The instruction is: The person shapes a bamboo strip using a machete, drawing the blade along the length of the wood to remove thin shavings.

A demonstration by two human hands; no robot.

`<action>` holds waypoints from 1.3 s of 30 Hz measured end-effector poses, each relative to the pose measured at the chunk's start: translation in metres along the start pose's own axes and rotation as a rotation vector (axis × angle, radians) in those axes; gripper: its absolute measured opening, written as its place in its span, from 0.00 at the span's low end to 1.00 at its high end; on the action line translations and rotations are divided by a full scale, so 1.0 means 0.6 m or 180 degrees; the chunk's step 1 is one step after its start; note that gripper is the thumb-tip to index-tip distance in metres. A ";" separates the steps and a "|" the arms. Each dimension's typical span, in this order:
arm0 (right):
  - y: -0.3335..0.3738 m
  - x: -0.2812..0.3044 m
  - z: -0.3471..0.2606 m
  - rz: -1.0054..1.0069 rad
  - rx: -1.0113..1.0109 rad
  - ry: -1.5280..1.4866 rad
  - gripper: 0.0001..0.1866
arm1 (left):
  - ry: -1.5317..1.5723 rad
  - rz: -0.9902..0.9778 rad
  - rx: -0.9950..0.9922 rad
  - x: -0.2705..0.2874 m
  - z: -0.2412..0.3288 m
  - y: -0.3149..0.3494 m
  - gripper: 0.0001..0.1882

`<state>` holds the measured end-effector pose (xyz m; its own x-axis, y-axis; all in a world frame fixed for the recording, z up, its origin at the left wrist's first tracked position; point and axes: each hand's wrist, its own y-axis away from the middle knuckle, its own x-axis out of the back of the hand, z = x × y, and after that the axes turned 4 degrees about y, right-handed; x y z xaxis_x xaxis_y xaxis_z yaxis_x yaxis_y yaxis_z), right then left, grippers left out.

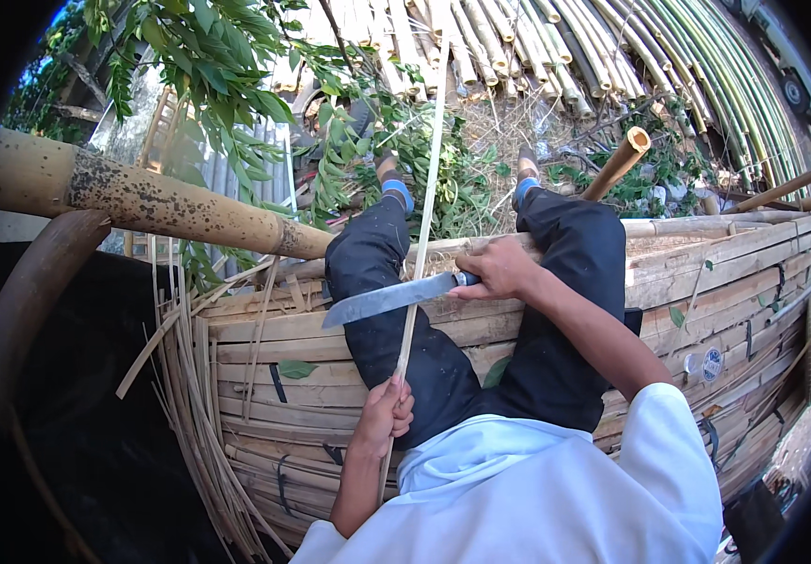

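Head view, one person seated on stacked bamboo, both hands at work.

Right hand: fingers curled tight around the handle of a broad-bladed knife; the blade runs out to the person's left of the fist, its edge laid across a thin bamboo strip.

Left hand: fingers closed around the lower part of the same strip, below the blade and nearer the body. The strip rises from this fist, crosses the knife between the two hands, and runs on upward past the feet.

Under the hands: dark trousers over both legs, stretched along a stack of flat split bamboo slats.

Left of the left fist: loose thin splints hanging off the stack's edge. Above them, a thick speckled bamboo pole lying across.

Beyond the knife: green leafy branches and a pile of long bamboo poles. Right of the right fist: a cut bamboo stub pointing up.
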<state>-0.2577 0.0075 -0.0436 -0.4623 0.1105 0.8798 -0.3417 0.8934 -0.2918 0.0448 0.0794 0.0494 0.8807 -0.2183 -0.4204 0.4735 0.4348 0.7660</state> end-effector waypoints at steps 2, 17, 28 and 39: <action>-0.017 0.015 0.042 0.0281 -0.1170 -0.0205 0.31 | 0.0024 0.0023 0.0046 0.000 -0.001 0.005 0.20; -0.025 0.096 0.187 -0.0255 -0.1316 0.0832 0.35 | 0.0216 -0.0038 0.0261 0.019 -0.007 0.073 0.21; -0.014 0.092 0.158 -0.0004 -0.2004 0.0161 0.33 | 0.0162 -0.0169 0.0464 0.067 -0.051 0.099 0.21; -0.064 0.115 0.217 -0.0171 -0.2137 0.0312 0.34 | 0.0392 -0.0208 0.0580 0.074 -0.068 0.099 0.21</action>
<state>-0.3831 -0.0755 -0.0205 -0.3717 0.0690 0.9258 0.2346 0.9719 0.0217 0.1115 0.1312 0.0565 0.8448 -0.1278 -0.5196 0.5343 0.2559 0.8057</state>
